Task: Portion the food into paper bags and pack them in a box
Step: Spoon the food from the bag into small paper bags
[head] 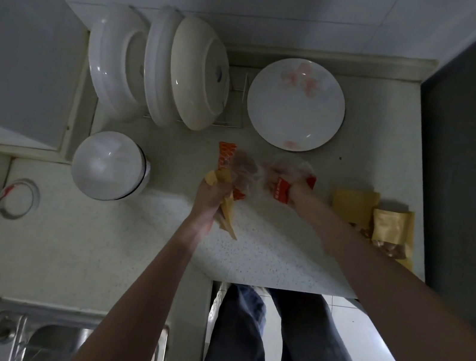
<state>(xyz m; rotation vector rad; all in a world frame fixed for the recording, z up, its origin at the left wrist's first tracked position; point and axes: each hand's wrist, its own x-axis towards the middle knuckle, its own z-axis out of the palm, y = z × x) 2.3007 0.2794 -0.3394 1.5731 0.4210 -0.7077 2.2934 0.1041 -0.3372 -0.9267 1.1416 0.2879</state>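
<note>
Head view, over a speckled kitchen counter [266, 248]: I see both hands working just in front of the flowered plate [295, 104], which serves as my landmark. The left hand [212, 196] has its fingers curled round a tan paper bag [226, 213] together with one red-printed end of a clear plastic food packet [248, 169]; the right hand [287, 190] clamps the packet's other red end. The packet hangs between them, blurred, so I cannot tell its contents. To the right of the plate and nearer me, more paper bags [355, 204] lie flat, one filled bag [391, 233] resting on them. Left of the plate stand racked white dishes [161, 68]. No box is in view. I judge the packet light, limp and slippery, best pinched at its printed ends; the paper bag is thin and creases easily, so hold it near its mouth.
</note>
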